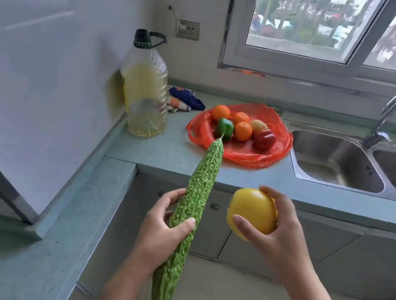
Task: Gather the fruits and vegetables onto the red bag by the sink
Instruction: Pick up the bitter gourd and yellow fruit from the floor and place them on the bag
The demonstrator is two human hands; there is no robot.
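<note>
- From the head view, I saw the red bag (240, 154) spread flat on the bench (170, 153), just left of the sink (336, 162).
- Six items already lay on it: three oranges (243, 130), a green bell pepper (224, 127), a red bell pepper (264, 138) and a brownish piece that I took for a potato (258, 126), all clustered close together near the bag's middle.
- My left hand (165, 230) was wrapped around a bitter gourd (192, 206), its fingers (186, 223) closed on the lower half, with the stem end pointing up toward the bag.
- My right hand (277, 231) gripped a yellow bell pepper (252, 212), thumb and fingers curled round it.
- Both were held in the air in front of the bench edge, well short of the bag, so neither was delivered yet.
- I judged the task mostly done: six pieces gathered, these two left to set down.
- I saw no other loose produce on the bench; only an oil bottle (146, 91) and a cloth (186, 98) stood beside the bag.
- Free room on the bag lay at its near edge, which I thought would suit the long gourd.
</note>
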